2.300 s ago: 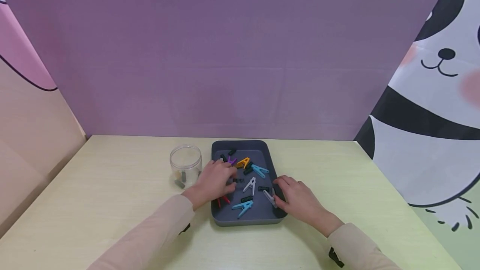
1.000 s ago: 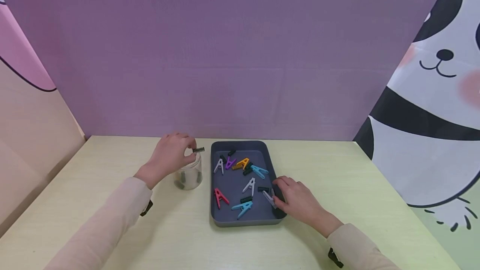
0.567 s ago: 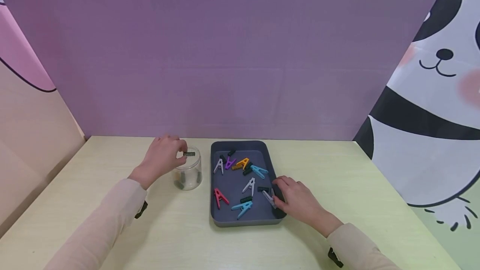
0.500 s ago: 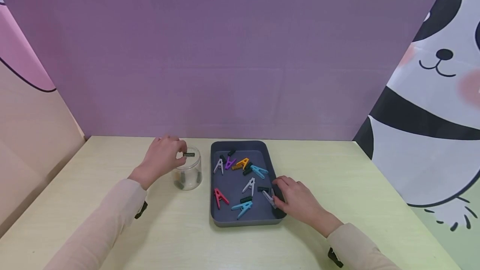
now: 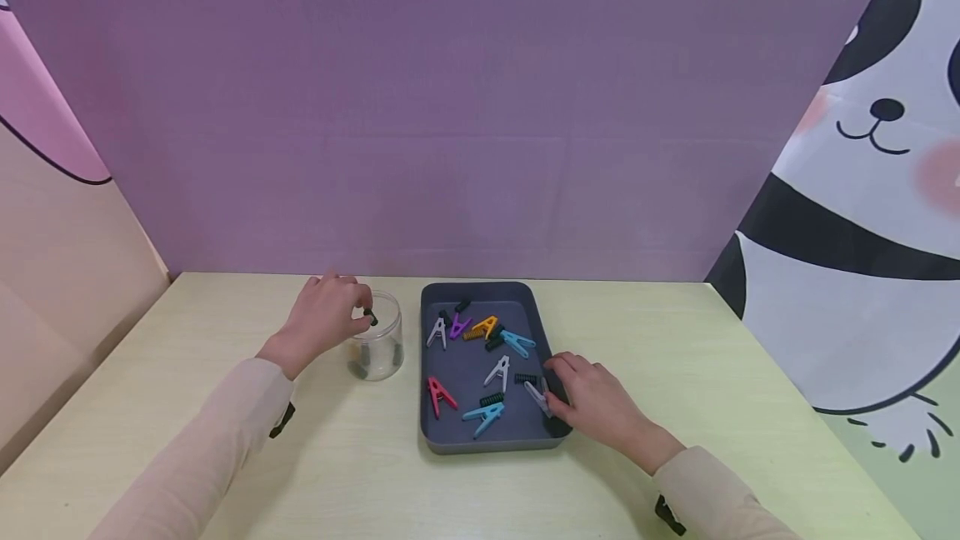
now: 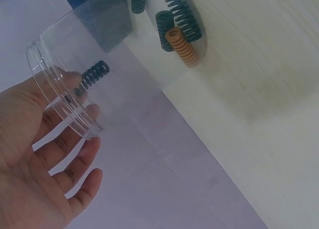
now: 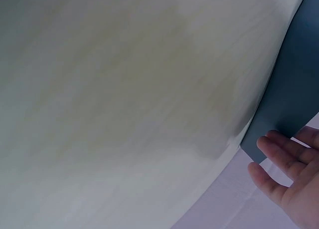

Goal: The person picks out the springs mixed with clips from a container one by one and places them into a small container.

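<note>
Newly tipped dark coil spring, pinched by left hand within clear round jar, right hand spread at grey tray.

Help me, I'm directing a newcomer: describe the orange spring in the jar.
On the table, left of the grey tray, stands a clear jar. At its bottom is the orange spring, the only orange one there, beside dark green springs.
</note>
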`<state>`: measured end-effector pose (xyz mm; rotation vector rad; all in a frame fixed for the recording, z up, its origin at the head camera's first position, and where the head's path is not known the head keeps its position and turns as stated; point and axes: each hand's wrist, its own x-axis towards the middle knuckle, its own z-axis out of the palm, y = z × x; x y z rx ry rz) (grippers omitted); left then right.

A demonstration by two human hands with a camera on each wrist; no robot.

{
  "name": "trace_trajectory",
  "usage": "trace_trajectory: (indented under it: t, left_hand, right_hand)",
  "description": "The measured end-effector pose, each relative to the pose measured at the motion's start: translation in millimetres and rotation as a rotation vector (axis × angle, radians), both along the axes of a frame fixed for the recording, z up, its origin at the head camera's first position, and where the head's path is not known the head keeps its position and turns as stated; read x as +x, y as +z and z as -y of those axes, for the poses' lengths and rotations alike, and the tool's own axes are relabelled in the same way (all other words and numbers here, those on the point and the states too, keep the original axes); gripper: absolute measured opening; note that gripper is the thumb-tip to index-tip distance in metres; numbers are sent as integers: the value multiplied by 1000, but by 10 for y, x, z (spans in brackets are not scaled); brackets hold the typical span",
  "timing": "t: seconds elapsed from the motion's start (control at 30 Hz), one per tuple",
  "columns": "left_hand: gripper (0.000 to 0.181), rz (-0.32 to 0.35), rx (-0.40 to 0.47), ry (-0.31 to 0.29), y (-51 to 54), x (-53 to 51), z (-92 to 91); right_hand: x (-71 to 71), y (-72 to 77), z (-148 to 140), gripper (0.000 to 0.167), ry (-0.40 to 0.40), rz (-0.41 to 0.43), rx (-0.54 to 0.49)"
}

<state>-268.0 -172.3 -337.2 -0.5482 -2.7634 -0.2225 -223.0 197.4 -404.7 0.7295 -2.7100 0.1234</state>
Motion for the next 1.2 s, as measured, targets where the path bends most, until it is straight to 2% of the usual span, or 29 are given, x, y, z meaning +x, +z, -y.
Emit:
trace_trajectory:
  t: [0.37,0.77,1.2]
  left_hand:
    - [14,-10,6,-2,-16,3,-1]
    - [17,-64,31,-13,-6,0,-16]
    - [22,-109,37,-56,54,67,-192]
  right_hand:
    - [6,15,7,33,2,6,17]
    - [3,9,0,33,10,-11,3]
    - [-1,5,-2,33,18,-20,-3]
